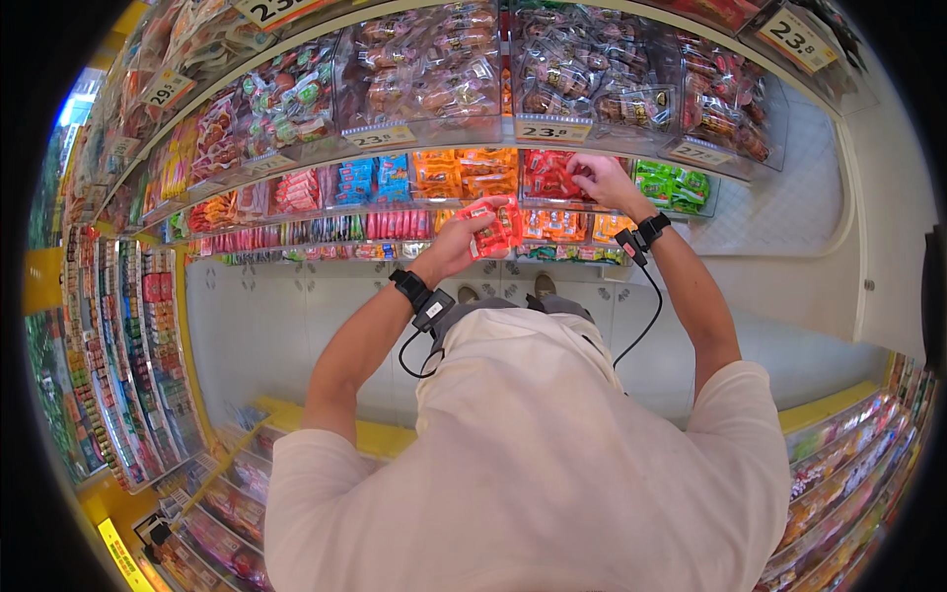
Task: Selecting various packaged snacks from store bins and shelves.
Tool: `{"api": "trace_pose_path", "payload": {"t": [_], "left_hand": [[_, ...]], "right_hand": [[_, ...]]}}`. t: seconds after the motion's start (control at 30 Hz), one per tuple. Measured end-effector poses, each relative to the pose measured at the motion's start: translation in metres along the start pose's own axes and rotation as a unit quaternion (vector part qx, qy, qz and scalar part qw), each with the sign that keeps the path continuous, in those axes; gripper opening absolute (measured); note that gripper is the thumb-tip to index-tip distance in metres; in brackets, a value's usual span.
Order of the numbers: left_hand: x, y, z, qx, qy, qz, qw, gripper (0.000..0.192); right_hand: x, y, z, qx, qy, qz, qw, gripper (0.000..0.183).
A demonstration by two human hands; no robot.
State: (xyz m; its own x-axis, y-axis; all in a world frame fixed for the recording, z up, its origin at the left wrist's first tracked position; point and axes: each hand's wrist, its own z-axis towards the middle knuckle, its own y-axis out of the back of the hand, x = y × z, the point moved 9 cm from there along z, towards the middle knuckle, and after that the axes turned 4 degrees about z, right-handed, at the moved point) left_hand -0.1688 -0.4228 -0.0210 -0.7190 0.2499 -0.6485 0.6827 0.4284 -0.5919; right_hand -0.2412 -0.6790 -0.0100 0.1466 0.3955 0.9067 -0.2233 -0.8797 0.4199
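Several red snack packets (500, 228) are in my left hand (460, 235), its thumb pressed across them. They are held in front of the shelf, at the height of the lower bins in the picture. My right hand (605, 180) is at a clear bin of red packets (546, 176), fingers bent at its right side. Whether those fingers pinch a packet cannot be made out. Orange packets (464, 175) fill the bin to the left of the red ones, and green packets (672, 186) lie in the bin to the right. Both wrists wear black straps with small cabled devices.
Above my hands, a shelf of clear bins holds wrapped brown snacks (425, 70), with price tags (553, 129) along its front edge. Lower rows hold more orange packets (555, 224). A white panel (784, 288) stands at right. Stocked shelves (129, 348) line the left; others stand behind me.
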Motion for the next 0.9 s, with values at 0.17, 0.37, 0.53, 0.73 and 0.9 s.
{"api": "trace_pose_path", "payload": {"t": [0.17, 0.37, 0.53, 0.73, 0.9], "left_hand": [[-0.006, -0.006, -0.001, -0.017, -0.012, -0.012, 1.0, 0.037], [-0.005, -0.002, -0.002, -0.018, -0.013, -0.017, 1.0, 0.037], [-0.004, 0.003, -0.003, -0.018, -0.014, -0.007, 1.0, 0.036], [-0.001, 0.006, -0.004, -0.02, -0.008, -0.008, 1.0, 0.036], [0.003, 0.008, -0.001, -0.018, -0.002, -0.004, 1.0, 0.036]], "right_hand": [[-0.003, -0.011, 0.009, 0.055, 0.073, -0.092, 0.992, 0.013], [-0.003, -0.016, 0.021, 0.083, 0.015, -0.073, 0.994, 0.017], [0.011, -0.03, 0.013, 0.164, 0.035, -0.128, 0.978, 0.028], [0.015, -0.036, 0.017, 0.167, 0.111, -0.198, 0.96, 0.037], [0.012, -0.034, 0.021, 0.103, 0.11, -0.349, 0.925, 0.038]]}}
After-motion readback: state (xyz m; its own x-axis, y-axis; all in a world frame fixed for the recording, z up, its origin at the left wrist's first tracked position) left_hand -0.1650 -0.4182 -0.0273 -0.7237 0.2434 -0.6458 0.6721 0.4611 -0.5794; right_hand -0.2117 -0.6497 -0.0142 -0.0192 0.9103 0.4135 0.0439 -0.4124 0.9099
